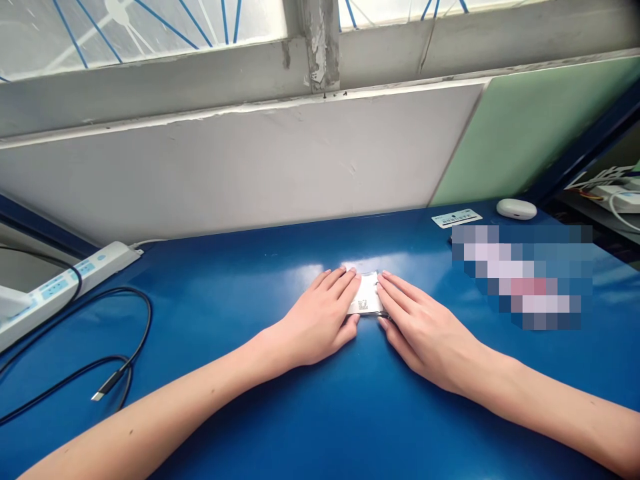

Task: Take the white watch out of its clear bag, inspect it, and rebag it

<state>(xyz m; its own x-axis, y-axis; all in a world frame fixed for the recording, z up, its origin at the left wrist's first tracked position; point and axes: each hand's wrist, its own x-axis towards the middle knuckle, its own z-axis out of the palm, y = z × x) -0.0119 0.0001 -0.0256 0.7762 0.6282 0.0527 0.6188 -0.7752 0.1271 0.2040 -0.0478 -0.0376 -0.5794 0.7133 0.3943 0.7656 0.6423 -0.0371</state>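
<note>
A small flat white rectangular piece [369, 293] lies on the blue table, with a small printed square code near its lower edge and a dark strip along that edge. My left hand [325, 310] covers its left side, the fingers together on top and the thumb at the lower edge. From the other side my right hand [425, 327] grips the right edge between fingers and thumb. Both ends of the piece are hidden under my fingers, so its exact kind cannot be made out.
On the left are a white power strip [55, 290] and a black cable [147, 313] with a USB-C plug [107, 385]. At the back right lie a white card [457, 219], a white earbud case [517, 209] and a pixelated item [520, 277]. A wall panel [250, 167] rises behind the table.
</note>
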